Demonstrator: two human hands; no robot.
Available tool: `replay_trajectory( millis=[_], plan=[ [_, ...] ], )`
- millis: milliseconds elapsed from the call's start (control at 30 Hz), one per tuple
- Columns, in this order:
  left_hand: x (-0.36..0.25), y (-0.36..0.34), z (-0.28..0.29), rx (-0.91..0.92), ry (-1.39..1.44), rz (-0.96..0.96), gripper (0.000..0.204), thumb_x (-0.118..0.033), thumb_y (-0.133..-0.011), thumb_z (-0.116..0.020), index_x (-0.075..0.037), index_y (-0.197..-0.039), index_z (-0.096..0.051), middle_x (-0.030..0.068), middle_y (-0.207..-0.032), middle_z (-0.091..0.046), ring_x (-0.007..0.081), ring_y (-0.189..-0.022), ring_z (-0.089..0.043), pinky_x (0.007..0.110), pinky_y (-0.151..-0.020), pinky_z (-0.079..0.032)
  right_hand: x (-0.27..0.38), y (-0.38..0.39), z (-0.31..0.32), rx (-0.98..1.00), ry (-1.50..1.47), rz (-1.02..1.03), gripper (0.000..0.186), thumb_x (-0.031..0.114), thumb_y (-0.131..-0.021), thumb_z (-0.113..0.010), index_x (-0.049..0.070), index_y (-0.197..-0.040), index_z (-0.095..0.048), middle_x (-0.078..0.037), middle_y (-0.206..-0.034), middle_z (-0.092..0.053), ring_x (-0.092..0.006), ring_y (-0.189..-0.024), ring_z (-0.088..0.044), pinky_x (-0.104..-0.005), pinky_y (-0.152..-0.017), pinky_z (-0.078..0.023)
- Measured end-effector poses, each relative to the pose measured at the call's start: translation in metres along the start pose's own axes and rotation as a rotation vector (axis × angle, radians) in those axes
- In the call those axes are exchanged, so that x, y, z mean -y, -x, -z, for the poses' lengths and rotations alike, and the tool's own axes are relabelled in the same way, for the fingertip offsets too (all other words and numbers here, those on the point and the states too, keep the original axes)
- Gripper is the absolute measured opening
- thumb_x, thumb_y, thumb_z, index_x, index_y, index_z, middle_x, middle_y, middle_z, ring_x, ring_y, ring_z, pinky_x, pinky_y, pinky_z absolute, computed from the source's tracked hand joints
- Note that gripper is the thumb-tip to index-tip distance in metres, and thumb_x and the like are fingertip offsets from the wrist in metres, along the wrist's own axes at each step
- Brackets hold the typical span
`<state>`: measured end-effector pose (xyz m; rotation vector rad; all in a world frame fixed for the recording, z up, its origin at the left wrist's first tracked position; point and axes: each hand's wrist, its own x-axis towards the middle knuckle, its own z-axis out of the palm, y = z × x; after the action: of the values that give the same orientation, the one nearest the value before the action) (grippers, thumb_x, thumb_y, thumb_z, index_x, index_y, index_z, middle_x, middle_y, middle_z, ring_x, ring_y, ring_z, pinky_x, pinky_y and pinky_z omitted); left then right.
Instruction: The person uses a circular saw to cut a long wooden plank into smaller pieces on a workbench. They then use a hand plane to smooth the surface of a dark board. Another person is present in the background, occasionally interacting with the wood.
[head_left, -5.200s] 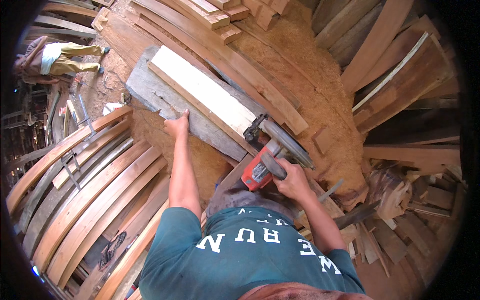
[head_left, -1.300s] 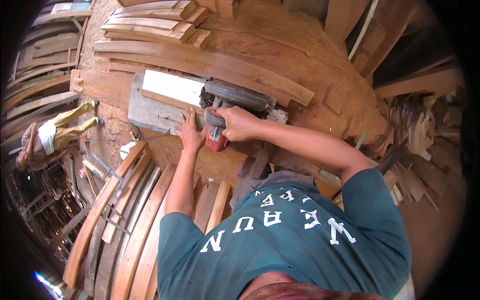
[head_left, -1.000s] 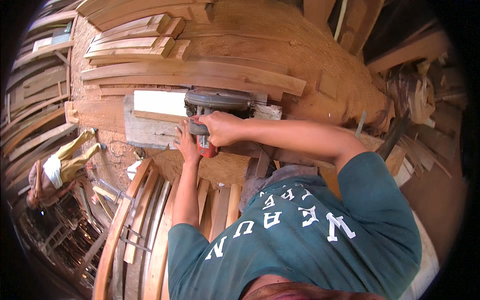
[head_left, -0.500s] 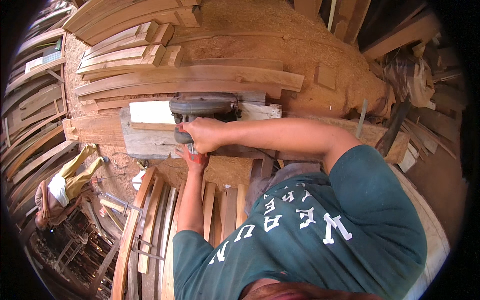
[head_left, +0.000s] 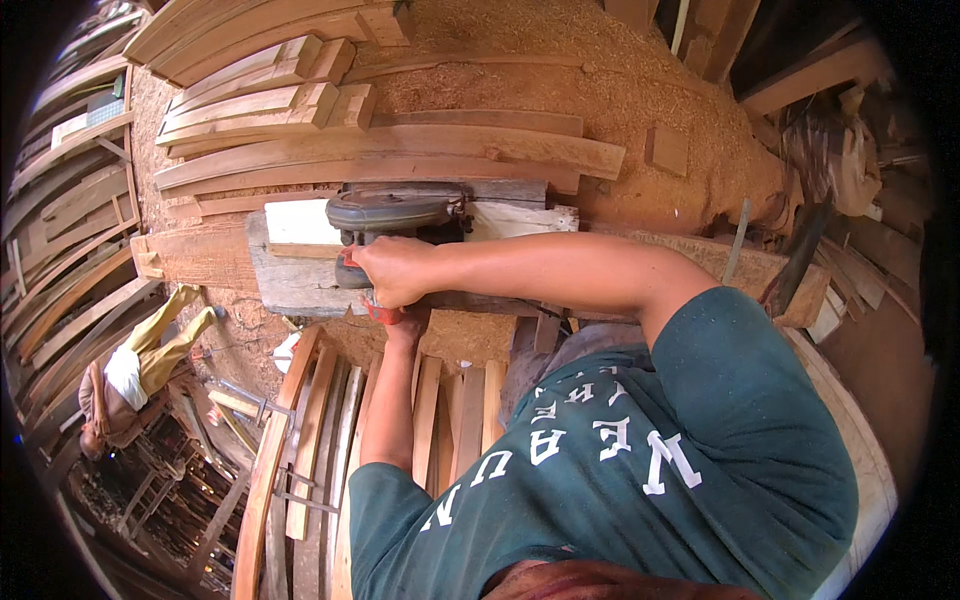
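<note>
My right hand (head_left: 395, 268) is closed around the handle of a dark circular saw (head_left: 390, 210). The saw rests over a pale plank (head_left: 302, 222) that lies on a weathered grey board (head_left: 300, 285). Below the right hand, at the board's near edge, is my left hand (head_left: 405, 322). Something orange-red (head_left: 382, 313) shows at it, too unclear to name. The left fingers are mostly hidden, so their grip does not show. The saw's blade and the line where it meets the wood are out of sight.
Long planks (head_left: 400, 150) lie beyond the saw, with stacked beams (head_left: 250, 110) at the far left. More upright-looking boards (head_left: 430, 420) stand close to my body. Sawdust (head_left: 500, 90) covers the ground. Another person (head_left: 125, 375) is at the left, near a metal frame.
The saw and my right hand have shifted slightly left along the plank. My left hand has drawn right, and its earlier visible spread fingers are now mostly hidden.
</note>
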<state>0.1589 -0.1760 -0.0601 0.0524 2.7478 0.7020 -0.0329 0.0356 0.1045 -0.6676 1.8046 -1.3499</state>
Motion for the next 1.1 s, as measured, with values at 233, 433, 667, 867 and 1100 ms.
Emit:
replay_trajectory(
  millis=[233, 433, 667, 867, 1100],
  plan=[
    [0.015, 0.002, -0.007, 0.149, -0.438, -0.156, 0.052, -0.028, -0.103, -0.061, -0.010, -0.149, -0.046, 0.0085, -0.150, -0.053, 0.0272, -0.143, -0.046, 0.049, -0.121, -0.028, 0.000, -0.017, -0.011, -0.053, -0.040, 0.028, 0.069, 0.003, -0.069, -0.077, -0.007, -0.134, -0.055, -0.031, -0.092, -0.073, -0.0456, -0.093, -0.074, -0.0506, -0.075, -0.058],
    [0.020, 0.002, -0.019, 0.076, 0.670, 0.219, 0.060, -0.029, -0.103, -0.064, -0.003, -0.152, -0.042, 0.0134, -0.156, -0.049, 0.0282, -0.148, -0.040, 0.043, -0.124, -0.027, 0.009, -0.026, -0.005, -0.021, -0.034, 0.022, 0.072, 0.001, -0.065, -0.079, -0.006, -0.132, -0.055, -0.031, -0.097, -0.074, -0.0434, -0.097, -0.075, -0.0496, -0.077, -0.059],
    [-0.036, -0.017, 0.022, 0.128, 0.198, 0.079, 0.066, -0.035, -0.101, -0.068, 0.001, -0.150, -0.043, 0.0158, -0.151, -0.054, 0.0305, -0.138, -0.051, 0.043, -0.116, -0.037, 0.007, -0.041, -0.010, -0.042, -0.084, 0.006, 0.079, -0.004, -0.057, -0.080, -0.004, -0.133, -0.056, -0.029, -0.099, -0.074, -0.0426, -0.099, -0.075, -0.0478, -0.080, -0.059],
    [-0.050, -0.021, 0.030, 0.062, 0.206, 0.051, 0.074, -0.042, -0.098, -0.072, 0.001, -0.149, -0.039, 0.0139, -0.153, -0.048, 0.0299, -0.138, -0.050, 0.048, -0.115, -0.037, 0.021, -0.049, -0.006, -0.021, -0.074, 0.001, 0.075, -0.007, -0.052, -0.080, -0.004, -0.124, -0.058, -0.027, -0.095, -0.075, -0.0408, -0.093, -0.076, -0.0476, -0.074, -0.060],
    [-0.038, -0.019, 0.024, 0.058, 0.270, 0.034, 0.073, -0.043, -0.102, -0.065, -0.002, -0.155, -0.033, 0.0123, -0.158, -0.044, 0.0284, -0.143, -0.045, 0.047, -0.119, -0.034, 0.017, -0.072, -0.019, -0.034, -0.044, 0.033, 0.058, -0.003, -0.063, -0.077, -0.008, -0.119, -0.061, -0.027, -0.094, -0.075, -0.0419, -0.092, -0.076, -0.0483, -0.074, -0.060]
  ],
)
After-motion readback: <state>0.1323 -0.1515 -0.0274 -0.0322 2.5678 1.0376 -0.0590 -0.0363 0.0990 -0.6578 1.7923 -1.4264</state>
